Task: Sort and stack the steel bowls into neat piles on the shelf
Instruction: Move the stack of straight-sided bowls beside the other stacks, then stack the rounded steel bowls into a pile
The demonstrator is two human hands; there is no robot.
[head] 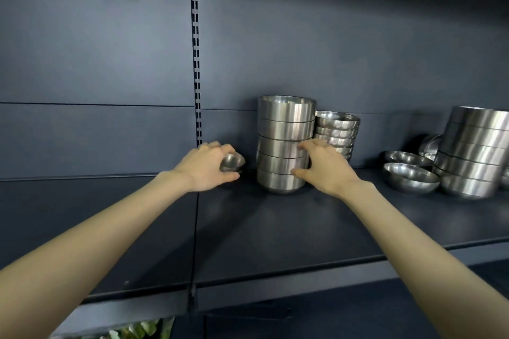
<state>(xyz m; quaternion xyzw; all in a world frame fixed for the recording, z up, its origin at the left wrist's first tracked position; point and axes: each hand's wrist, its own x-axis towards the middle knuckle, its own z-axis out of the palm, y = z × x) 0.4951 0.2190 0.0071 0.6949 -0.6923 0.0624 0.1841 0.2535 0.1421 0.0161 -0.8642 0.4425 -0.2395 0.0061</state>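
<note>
Up on the dark blue-grey metal shelf [275, 231], the left hand [203, 166] curls fingers and thumb round a small round steel bowl [234, 161], just left of a tall stack of deep steel bowls [285, 129]. The right hand [323, 168] clasps that stack's lower bowls, thumb low, fingers higher. Behind stands a shorter stack of shallow steel bowls [337, 129]; two loose shallow steel bowls [410, 177] and another tall steel stack [473, 151] sit well to the right.
</note>
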